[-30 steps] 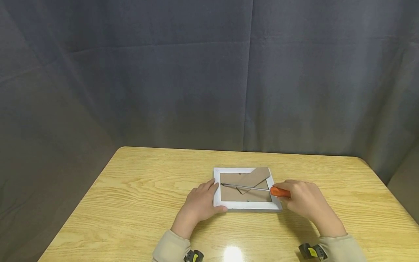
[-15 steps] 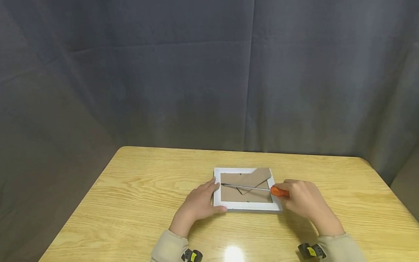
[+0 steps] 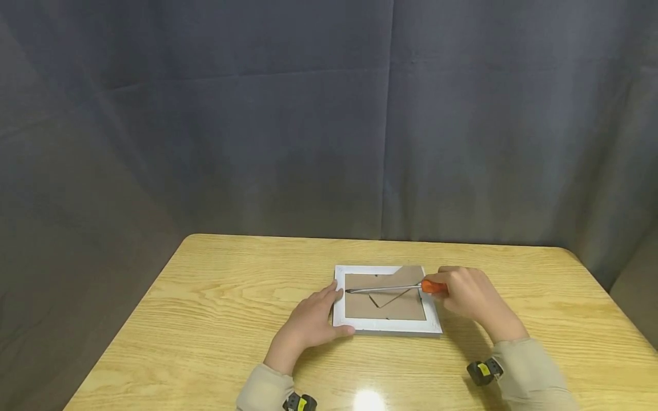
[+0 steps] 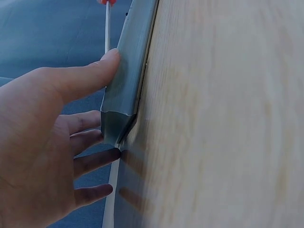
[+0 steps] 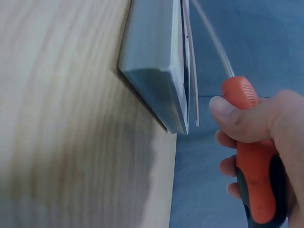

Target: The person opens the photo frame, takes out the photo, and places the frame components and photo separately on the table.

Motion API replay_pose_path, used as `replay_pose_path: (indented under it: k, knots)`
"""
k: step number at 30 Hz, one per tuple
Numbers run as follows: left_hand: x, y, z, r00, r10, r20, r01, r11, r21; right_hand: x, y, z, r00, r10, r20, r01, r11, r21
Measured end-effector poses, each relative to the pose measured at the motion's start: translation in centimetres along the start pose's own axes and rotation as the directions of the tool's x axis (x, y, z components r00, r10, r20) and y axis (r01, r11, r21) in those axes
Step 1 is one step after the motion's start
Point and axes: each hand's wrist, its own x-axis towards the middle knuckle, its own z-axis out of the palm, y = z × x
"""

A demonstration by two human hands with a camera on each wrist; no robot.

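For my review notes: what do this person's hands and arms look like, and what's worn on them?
The left hand and right hand have no gloves on. The left sleeve and right sleeve are plain beige. A boxy black device with a yellow patch sits near each cuff; no cables show.

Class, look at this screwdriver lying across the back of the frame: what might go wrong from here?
The screwdriver points toward the left hand, so a slip might jab it.
Its shaft lies over the backing; extra pressure could mark that.
The left hand touches the frame only at one end, so it might swivel.
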Motion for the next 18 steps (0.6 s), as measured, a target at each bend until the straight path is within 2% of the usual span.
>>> replay_pose_path:
  k: [4, 10, 18]
  knots:
    - [0.2, 0.0, 0.1, 1.0, 0.0, 0.003, 0.0, 1.0, 0.008, 0.7, 0.4, -0.4, 0.999, -0.035, 0.012, 0.035, 0.999, -0.011]
    - [0.4, 0.0, 0.0, 1.0, -0.006, 0.001, 0.006, 1.0, 0.029, 2.2, -0.2, -2.2, 0.992, -0.127, 0.012, 0.127, 0.989, -0.074]
    - [0.2, 0.1, -0.1, 1.0, -0.011, -0.001, 0.011, 0.999, 0.034, 4.2, -2.1, -4.8, 0.956, -0.292, 0.038, 0.294, 0.937, -0.188]
